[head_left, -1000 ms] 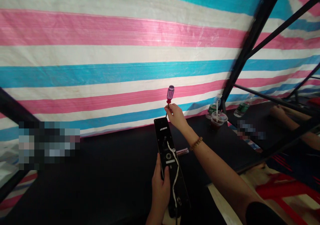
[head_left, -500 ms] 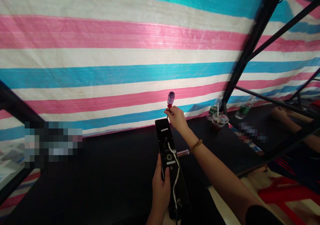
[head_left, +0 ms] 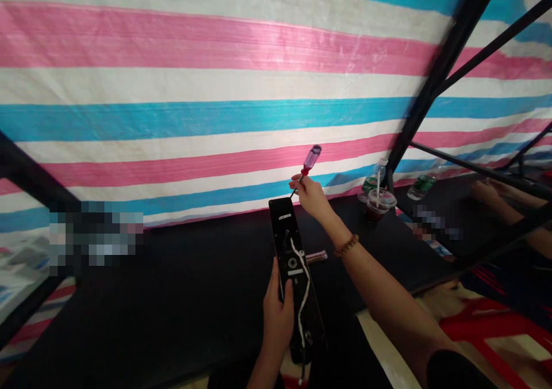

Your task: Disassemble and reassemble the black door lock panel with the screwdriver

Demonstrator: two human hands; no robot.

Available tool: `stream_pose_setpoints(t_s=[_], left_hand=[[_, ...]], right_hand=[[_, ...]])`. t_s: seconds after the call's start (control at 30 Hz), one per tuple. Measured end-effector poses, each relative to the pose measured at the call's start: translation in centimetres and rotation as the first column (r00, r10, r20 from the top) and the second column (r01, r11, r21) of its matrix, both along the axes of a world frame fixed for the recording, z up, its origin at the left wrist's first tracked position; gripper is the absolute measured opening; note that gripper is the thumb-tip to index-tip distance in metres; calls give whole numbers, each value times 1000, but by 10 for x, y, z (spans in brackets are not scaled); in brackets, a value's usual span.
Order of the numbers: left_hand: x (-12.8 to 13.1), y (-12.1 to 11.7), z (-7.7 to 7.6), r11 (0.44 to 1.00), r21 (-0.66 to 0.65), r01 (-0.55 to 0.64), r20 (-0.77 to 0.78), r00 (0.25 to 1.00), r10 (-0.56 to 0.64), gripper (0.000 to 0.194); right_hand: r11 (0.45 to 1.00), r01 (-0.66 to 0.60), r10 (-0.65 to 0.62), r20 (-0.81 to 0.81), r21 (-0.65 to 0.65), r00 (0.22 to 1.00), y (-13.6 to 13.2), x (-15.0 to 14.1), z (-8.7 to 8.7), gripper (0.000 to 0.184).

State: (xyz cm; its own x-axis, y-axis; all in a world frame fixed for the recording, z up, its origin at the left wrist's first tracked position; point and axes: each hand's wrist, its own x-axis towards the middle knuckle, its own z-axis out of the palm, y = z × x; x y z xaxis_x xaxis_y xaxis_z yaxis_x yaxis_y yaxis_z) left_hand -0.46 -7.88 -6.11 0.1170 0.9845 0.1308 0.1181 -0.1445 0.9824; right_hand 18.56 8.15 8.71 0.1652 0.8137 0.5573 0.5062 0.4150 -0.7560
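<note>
A screwdriver with a translucent purple handle and red collar (head_left: 311,160) sits just off the top end of a long, black door-lock panel (head_left: 287,233), its handle tilted up and to the right and its thin shaft slanting down toward the panel's upper right corner. The tip lies right beside that corner, though this view cannot show whether they touch. The right hand (head_left: 313,199) pinches the tool near the collar between thumb and forefinger, with the other fingers curled in and partly hidden. The left hand (head_left: 278,320) holds the panel upright by its lower half, its fingers closed around the edge, though the exact placing of each finger is hard to tell. The step in hand appears to be driver work at the panel's top end, and the next move calls for seating the tip squarely on the panel, although no screw can be made out there. A white cable (head_left: 304,285) snakes down the panel's face, past a round fitting. Behind it, a metal lever handle (head_left: 317,256) lies on a black tabletop (head_left: 172,297). Farther right stand a plastic cup with a straw (head_left: 380,203) and a green-labelled water bottle (head_left: 370,185). A pink, white and blue striped tarpaulin (head_left: 215,113) hangs behind everything.
</note>
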Motion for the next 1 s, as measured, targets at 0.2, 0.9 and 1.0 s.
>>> stream_pose_setpoints(t_s=[0.2, 0.9, 1.0], left_hand=[[0, -1, 1, 1000, 14, 1, 14, 1000, -1, 60], [-9, 3, 93, 987, -117, -109, 386, 911, 146, 28], [-14, 5, 79, 980, -188, -60, 456, 879, 141, 26]], right_hand=[[997, -50, 57, -146, 51, 988, -8, 0, 0, 18], [968, -244, 169, -858, 53, 485, -164, -52, -37, 18], [967, -254, 150, -868, 29, 473, -165, -54, -43, 20]])
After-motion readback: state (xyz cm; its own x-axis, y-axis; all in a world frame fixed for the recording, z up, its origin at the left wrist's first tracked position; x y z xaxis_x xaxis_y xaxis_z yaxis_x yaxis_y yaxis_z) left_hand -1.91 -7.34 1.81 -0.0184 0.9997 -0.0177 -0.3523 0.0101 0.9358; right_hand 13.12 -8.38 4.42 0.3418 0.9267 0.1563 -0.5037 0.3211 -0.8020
